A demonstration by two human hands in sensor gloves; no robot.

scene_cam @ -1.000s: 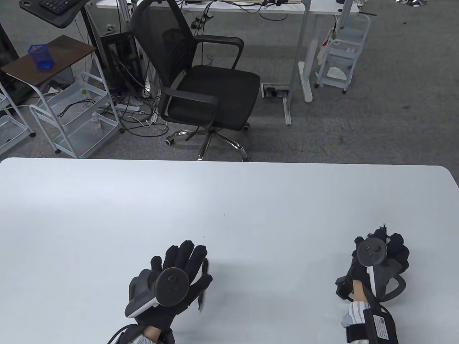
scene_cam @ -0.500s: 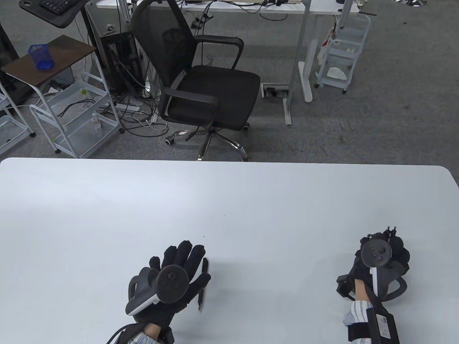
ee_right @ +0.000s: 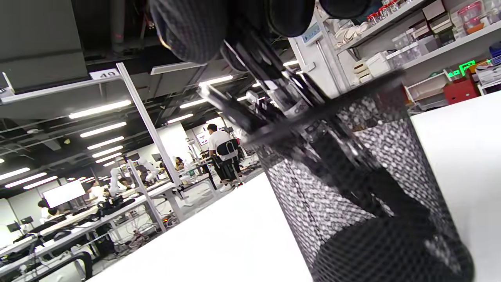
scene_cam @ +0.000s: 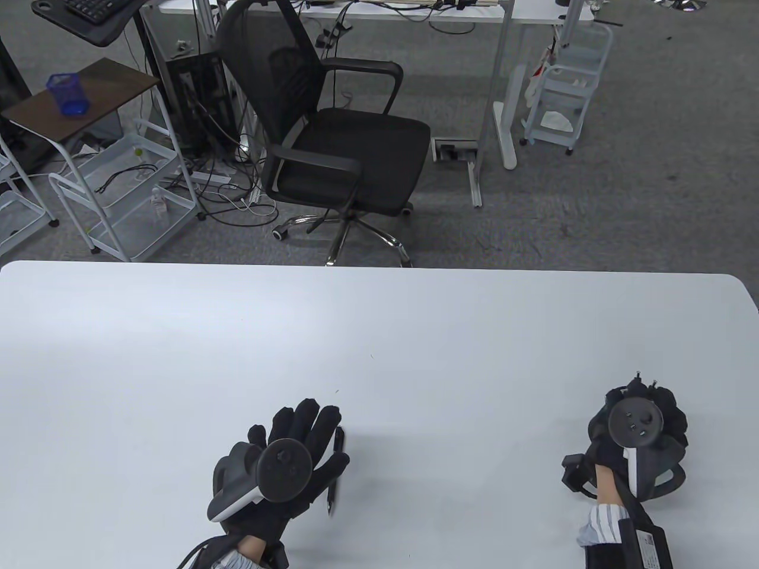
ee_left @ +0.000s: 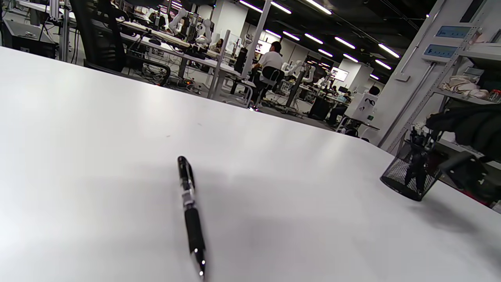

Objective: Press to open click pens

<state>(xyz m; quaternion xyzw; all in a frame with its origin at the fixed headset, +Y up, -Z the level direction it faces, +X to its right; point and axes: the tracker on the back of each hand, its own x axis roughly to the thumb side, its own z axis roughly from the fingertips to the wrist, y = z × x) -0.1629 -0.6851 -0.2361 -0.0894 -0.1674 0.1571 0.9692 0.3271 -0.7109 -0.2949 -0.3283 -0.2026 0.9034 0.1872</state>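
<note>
Left hand (scene_cam: pixel 290 456) flat, fingers spread, beside pen (scene_cam: pixel 334 468) | right hand (scene_cam: pixel 643 424) around mesh holder (ee_right: pixel 364 188), grip unclear | labels unreadable

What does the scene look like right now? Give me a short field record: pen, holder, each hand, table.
pen: one black click pen lying flat on the table, beside the left hand's fingers
left hand: palm down, fingers spread, next to the pen; contact cannot be told
pen holder: black mesh cup with pens standing in it, at the table's right side
right hand: over the holder, fingers at the pen tops; grip unclear
table: white
</note>
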